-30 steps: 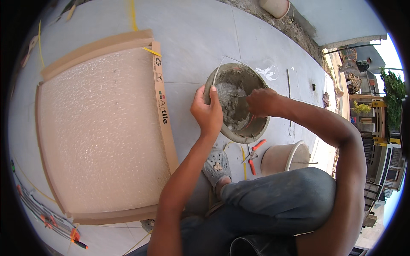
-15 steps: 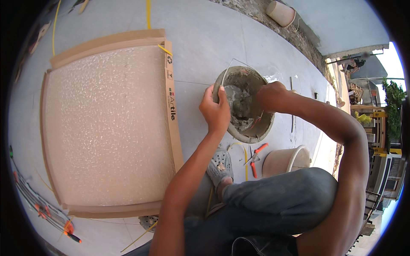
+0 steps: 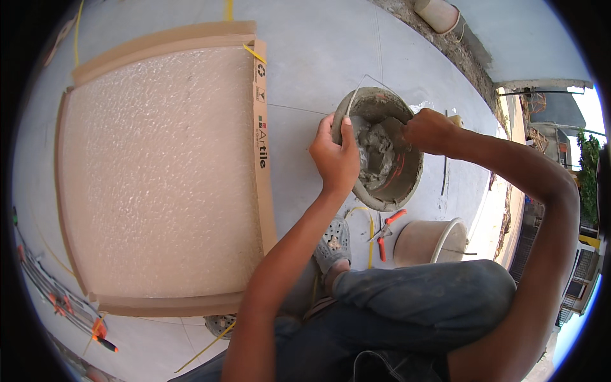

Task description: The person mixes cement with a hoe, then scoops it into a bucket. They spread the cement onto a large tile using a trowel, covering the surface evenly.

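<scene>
Gripping bucket rim (image 3: 382, 204) with left hand (image 3: 335, 156), right hand (image 3: 431, 132) clenched near grey mortar (image 3: 378, 151)

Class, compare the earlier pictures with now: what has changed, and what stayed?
The right hand has moved rightward, from over the inside of the smeared bucket to its right rim; the grey mix has changed shape. The left hand stays on the left rim, and the orange-handled pliers lie beside the pale bucket as before.

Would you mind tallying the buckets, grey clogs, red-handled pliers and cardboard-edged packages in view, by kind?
Buckets: 3 (held mortar bucket, pale bucket by the knee, bucket at the top edge)
Grey clogs: 2 (one partly hidden)
Red-handled pliers: 1
Cardboard-edged package: 1
Total: 7
</scene>
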